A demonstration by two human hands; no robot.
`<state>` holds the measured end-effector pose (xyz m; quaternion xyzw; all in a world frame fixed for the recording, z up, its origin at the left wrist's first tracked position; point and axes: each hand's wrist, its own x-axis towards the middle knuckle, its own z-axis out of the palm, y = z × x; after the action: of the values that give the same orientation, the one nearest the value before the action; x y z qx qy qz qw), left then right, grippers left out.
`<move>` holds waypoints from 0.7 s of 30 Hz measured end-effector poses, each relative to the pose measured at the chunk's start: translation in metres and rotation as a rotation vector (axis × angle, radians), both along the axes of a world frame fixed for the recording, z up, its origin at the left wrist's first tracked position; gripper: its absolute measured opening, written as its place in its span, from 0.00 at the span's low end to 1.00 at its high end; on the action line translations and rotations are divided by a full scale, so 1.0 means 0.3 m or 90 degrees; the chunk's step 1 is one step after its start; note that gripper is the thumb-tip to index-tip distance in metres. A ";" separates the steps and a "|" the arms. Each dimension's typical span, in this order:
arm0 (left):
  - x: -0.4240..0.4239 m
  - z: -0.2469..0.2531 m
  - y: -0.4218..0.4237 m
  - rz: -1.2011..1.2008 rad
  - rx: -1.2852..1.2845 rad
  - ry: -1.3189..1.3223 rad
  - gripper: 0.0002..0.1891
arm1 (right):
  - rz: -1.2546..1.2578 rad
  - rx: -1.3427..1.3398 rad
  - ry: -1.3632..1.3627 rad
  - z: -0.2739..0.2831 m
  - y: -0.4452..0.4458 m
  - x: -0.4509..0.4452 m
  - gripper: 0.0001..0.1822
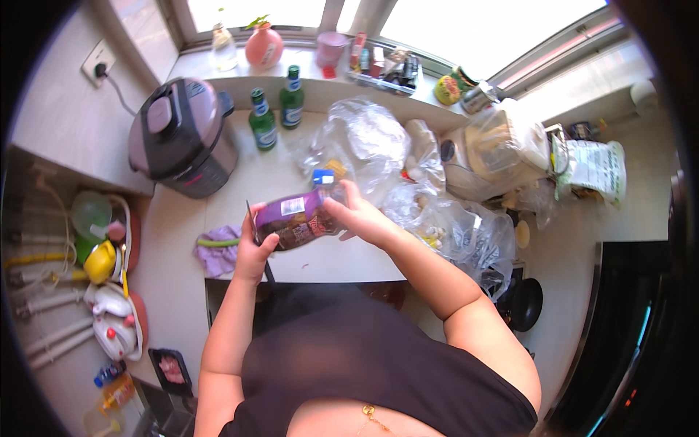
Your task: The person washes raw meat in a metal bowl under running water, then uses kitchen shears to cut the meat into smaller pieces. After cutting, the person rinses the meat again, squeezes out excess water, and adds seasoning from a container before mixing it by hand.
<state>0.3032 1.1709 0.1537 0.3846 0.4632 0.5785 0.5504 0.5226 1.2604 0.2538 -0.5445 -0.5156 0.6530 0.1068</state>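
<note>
A purple and dark food package with printing and a barcode (297, 218) is held tilted above the white counter. My left hand (254, 252) grips its left end, and a thin dark blade or strip shows beside the fingers; what it belongs to is partly hidden. My right hand (363, 216) holds the package's clear right end. Left of the package, a lilac cloth (214, 261) lies on the counter with a green stalk-like thing (218, 242) across it. Just beyond the package are a small blue item (323, 177) and clear plastic bags (368, 136).
An electric pressure cooker (185, 136) stands at the back left, near two green glass bottles (264, 128). More plastic bags (464, 235) lie to the right. The windowsill bears a pink vase (264, 48) and a tray of small items (382, 82). A black tray (170, 371) holds pink food at lower left.
</note>
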 end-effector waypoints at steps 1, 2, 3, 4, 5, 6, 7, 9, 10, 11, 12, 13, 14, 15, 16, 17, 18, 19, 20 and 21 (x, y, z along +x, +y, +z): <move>0.019 0.000 0.017 -0.022 0.021 0.032 0.36 | -0.051 -0.069 0.031 -0.030 0.013 0.023 0.46; 0.044 0.002 0.041 -0.042 0.047 0.061 0.36 | -0.076 -0.127 0.063 -0.075 0.025 0.069 0.47; 0.050 0.036 0.051 -0.035 -0.004 0.039 0.35 | -0.091 -0.098 0.044 -0.070 0.027 0.087 0.45; 0.057 0.061 0.063 -0.026 -0.055 0.016 0.35 | -0.104 -0.068 0.022 -0.056 0.023 0.106 0.44; 0.067 0.067 0.076 -0.018 -0.105 -0.007 0.34 | -0.116 -0.038 0.000 -0.033 0.028 0.128 0.43; 0.061 0.001 0.069 0.053 -0.030 -0.032 0.36 | -0.077 0.016 -0.013 0.032 0.059 0.147 0.43; 0.046 0.004 0.061 0.087 -0.108 -0.068 0.32 | -0.075 0.173 -0.094 0.038 0.090 0.202 0.45; -0.018 -0.037 0.046 0.152 -0.170 -0.090 0.25 | -0.085 0.398 -0.141 0.122 0.194 0.293 0.42; -0.051 -0.057 0.027 0.166 -0.231 -0.081 0.22 | -0.126 0.408 -0.159 0.178 0.250 0.334 0.41; -0.087 -0.075 -0.003 0.190 -0.293 -0.066 0.19 | -0.181 0.391 -0.124 0.259 0.300 0.322 0.42; -0.095 -0.105 -0.027 0.204 -0.327 -0.059 0.17 | -0.207 0.414 -0.225 0.269 0.381 0.384 0.45; -0.095 -0.138 -0.043 0.209 -0.380 -0.028 0.14 | -0.226 0.466 -0.363 0.185 0.513 0.543 0.48; -0.114 -0.186 -0.078 0.247 -0.409 -0.021 0.12 | -0.247 0.458 -0.407 0.162 0.605 0.580 0.51; -0.125 -0.228 -0.111 0.283 -0.437 -0.015 0.11 | -0.234 0.471 -0.539 0.117 0.713 0.659 0.52; -0.136 -0.243 -0.146 0.307 -0.458 0.006 0.11 | -0.208 0.495 -0.600 0.100 0.788 0.695 0.53; -0.143 -0.256 -0.164 0.323 -0.474 0.024 0.10 | -0.183 0.489 -0.599 0.069 0.889 0.793 0.51; -0.160 -0.267 -0.193 0.353 -0.495 0.045 0.10 | -0.185 0.502 -0.563 0.070 0.949 0.798 0.49; -0.175 -0.293 -0.218 0.373 -0.500 0.053 0.10 | -0.239 0.387 -0.552 0.149 0.939 0.714 0.48; -0.192 -0.325 -0.243 0.391 -0.505 0.061 0.11 | -0.248 0.432 -0.564 0.109 1.009 0.735 0.47; -0.192 -0.348 -0.258 0.401 -0.510 0.068 0.12 | -0.261 0.476 -0.582 0.083 1.066 0.788 0.46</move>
<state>0.2455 1.0934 0.0492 0.0140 0.7696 0.4726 0.4291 0.7591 1.5801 0.2786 -0.7824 -0.5879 0.0959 0.1818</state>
